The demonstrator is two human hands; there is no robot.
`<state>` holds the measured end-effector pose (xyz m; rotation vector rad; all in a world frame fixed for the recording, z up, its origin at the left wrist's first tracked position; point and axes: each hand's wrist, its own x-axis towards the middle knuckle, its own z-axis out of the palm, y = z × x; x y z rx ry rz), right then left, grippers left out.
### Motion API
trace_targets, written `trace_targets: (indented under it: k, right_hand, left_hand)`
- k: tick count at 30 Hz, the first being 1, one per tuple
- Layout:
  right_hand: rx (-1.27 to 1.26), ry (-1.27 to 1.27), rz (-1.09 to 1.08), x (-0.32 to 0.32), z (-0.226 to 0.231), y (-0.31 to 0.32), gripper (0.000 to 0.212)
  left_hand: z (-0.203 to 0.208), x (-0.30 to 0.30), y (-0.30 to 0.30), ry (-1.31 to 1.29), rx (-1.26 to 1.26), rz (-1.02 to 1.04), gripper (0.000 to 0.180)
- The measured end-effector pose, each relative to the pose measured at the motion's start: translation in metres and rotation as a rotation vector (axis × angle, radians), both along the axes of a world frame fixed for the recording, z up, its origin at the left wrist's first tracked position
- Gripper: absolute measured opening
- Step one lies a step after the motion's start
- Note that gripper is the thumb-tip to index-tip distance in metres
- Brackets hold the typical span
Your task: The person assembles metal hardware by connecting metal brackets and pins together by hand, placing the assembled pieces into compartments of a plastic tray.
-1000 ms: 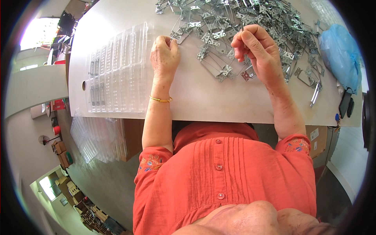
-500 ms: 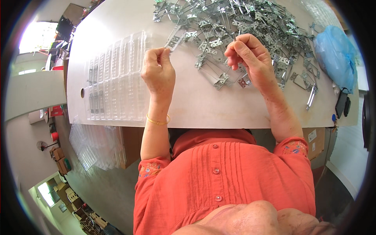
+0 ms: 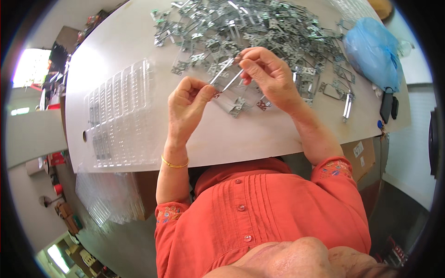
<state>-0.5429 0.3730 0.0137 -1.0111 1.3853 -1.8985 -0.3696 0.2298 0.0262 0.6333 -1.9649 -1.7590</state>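
Observation:
Between my hands is a metal bracket (image 3: 226, 78) made of two thin parallel rods with small plates at the ends. My left hand (image 3: 187, 104), with a yellow bangle at the wrist, pinches its lower left end. At the upper right end, my right hand (image 3: 269, 76) grips the other plate between thumb and fingers. Both hands are raised over the table, and the fingers partly hide the end plates. Just beyond them lies a large heap of similar silvery brackets (image 3: 273, 23). A few loose brackets (image 3: 238, 107) rest beneath the held one.
A clear plastic tray (image 3: 125, 116) with rows of slots lies at the left of the white table (image 3: 222, 148), a few brackets in it. More clear trays (image 3: 109, 197) are stacked below the edge. A blue plastic bag (image 3: 372, 53) and black-headed keys (image 3: 387, 109) are at the right.
My hands have come closer together, and the rods now span between them. The left hand has lowered slightly. The whole view has shifted, with the table appearing further left.

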Motion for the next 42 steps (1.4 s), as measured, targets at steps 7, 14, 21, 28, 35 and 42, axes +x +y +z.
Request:
trace_targets:
  k: [7,14,21,28,35,42]
  right_hand:
    - [0.002,0.277,-0.033,0.008,0.007,0.004,0.006]
    - [-0.015,0.360,-0.005,0.009,0.006,0.003,0.006]
    - [-0.007,0.386,-0.146,0.006,0.008,0.004,0.007]
    - [0.060,0.229,-0.102,0.010,0.004,0.000,0.010]
    - [0.177,0.186,-0.121,0.013,0.002,0.000,0.008]
    - [0.247,0.244,-0.079,0.019,0.003,-0.001,0.006]
  left_hand:
    - [0.004,-0.019,-0.006,0.185,0.331,-0.309,0.028]
    - [-0.004,-0.024,-0.001,0.148,0.443,-0.426,0.034]
    - [-0.015,-0.025,-0.006,0.184,0.486,-0.237,0.031]
    - [-0.017,-0.016,-0.009,0.121,0.560,-0.147,0.030]
    - [-0.023,-0.018,-0.006,0.151,0.549,-0.184,0.035]
    - [-0.024,-0.017,-0.002,0.093,0.325,-0.179,0.036]
